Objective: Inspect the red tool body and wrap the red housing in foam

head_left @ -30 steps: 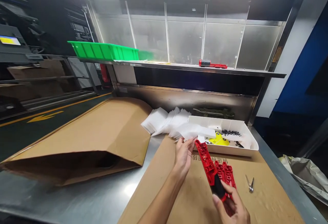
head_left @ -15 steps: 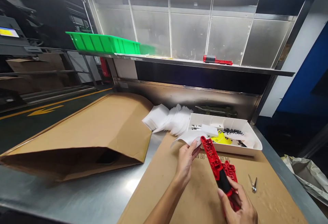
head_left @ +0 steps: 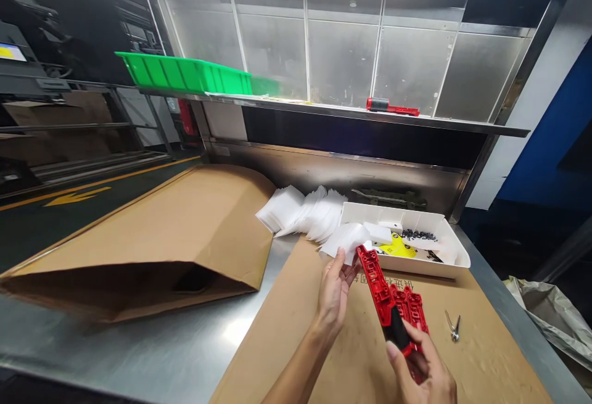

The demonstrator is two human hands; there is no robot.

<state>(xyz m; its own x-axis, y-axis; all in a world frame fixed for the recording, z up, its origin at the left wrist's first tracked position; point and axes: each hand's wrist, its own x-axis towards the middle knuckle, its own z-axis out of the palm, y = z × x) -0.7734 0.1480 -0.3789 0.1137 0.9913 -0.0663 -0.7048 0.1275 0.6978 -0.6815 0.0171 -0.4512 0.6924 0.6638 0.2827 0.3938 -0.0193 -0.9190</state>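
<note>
My right hand (head_left: pixel 419 370) grips a red plastic tool part (head_left: pixel 382 296) by its black end, tilting it up and to the left over the cardboard sheet (head_left: pixel 324 354). A second red part (head_left: pixel 411 308) lies just behind it on the cardboard. My left hand (head_left: pixel 333 290) pinches a white paper slip (head_left: pixel 346 239) lifted off the fanned pile of white slips (head_left: pixel 303 211), close to the red part's tip.
A white tray (head_left: pixel 456 262) with small black screws, a yellow tag and white pieces stands behind the cardboard. Small metal pliers (head_left: pixel 452 325) lie at right. A large brown paper bag (head_left: pixel 152 243) lies at left. The upper shelf holds a green bin (head_left: pixel 185 74) and a red-and-black tool (head_left: pixel 392 107).
My left hand has picked a white slip from the pile and raised it beside the red part. The right hand keeps its hold on the red part, shifted slightly.
</note>
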